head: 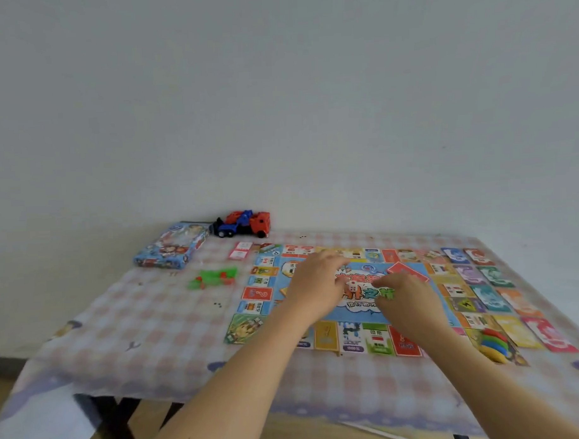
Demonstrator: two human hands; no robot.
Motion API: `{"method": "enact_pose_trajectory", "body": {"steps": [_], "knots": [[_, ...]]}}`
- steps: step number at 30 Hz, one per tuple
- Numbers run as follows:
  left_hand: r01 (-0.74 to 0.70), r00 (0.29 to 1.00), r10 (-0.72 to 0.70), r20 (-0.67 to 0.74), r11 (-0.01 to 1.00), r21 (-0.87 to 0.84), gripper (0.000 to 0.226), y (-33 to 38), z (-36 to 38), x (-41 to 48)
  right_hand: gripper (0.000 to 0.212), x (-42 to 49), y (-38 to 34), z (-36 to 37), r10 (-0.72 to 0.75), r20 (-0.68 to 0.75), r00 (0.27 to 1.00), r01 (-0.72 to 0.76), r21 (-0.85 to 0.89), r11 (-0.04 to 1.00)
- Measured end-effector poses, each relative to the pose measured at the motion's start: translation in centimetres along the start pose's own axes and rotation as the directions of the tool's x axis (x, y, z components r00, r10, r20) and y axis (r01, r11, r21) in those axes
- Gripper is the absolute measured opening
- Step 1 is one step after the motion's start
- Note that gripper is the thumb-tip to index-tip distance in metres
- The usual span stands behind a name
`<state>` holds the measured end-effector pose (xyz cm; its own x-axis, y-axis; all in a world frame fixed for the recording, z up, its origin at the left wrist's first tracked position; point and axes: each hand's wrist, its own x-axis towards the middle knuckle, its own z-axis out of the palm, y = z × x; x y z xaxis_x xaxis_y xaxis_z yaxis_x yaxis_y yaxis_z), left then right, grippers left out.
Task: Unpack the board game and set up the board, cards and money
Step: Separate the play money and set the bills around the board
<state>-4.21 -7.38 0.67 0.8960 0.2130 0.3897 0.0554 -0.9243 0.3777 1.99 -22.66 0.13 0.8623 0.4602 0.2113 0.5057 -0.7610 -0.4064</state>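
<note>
The game board (261,294) lies unfolded on the table, with a blue centre panel and coloured squares round its edge. A small white die (351,286) sits on the centre panel. My left hand (316,284) hovers over the board's middle with fingers stretched forward and its thumb just left of the die. My right hand (405,295) rests palm down on the board, fingertips pointing left and almost at the die. A red card stack (409,270) lies on the board just beyond my right hand. Coloured cards (491,297) lie in rows to the right of the board.
The blue game box (171,248) lies at the back left, with a red and blue toy truck (245,223) behind it. Small pink-white cards (240,250) and green plastic pieces (214,277) lie left of the board. Coloured tokens (494,343) are heaped at the board's near right corner.
</note>
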Motion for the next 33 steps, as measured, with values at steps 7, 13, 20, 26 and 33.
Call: {"method": "enact_pose_trajectory", "body": {"steps": [7,13,20,26,33], "knots": [[0.263,0.965,-0.263,-0.009,0.964,0.036,0.046,-6.8,-1.6,-2.9,0.041,-0.2,-1.8,2.1,-0.013,0.102,0.995,0.026,-0.121,0.992],[0.304,0.944,-0.318,0.084,0.940,0.154,0.032,-8.9,-1.3,-4.0,0.039,-0.3,-2.3,2.7,-0.027,0.138,0.990,0.050,-0.160,0.986],[0.276,0.953,-0.297,0.068,0.936,0.216,0.019,-9.3,-1.2,-3.8,0.037,-0.2,-2.3,2.8,-0.032,0.135,0.990,0.055,-0.170,0.984],[0.294,0.946,-0.317,0.074,0.929,0.223,0.017,-9.5,-1.3,-3.6,0.037,-0.2,-2.6,2.8,-0.030,0.139,0.990,0.054,-0.174,0.983],[0.294,0.945,-0.320,0.069,0.922,0.250,0.020,-9.5,-1.3,-3.7,0.036,-0.4,-2.6,2.8,-0.022,0.154,0.988,0.051,-0.186,0.981]]}}
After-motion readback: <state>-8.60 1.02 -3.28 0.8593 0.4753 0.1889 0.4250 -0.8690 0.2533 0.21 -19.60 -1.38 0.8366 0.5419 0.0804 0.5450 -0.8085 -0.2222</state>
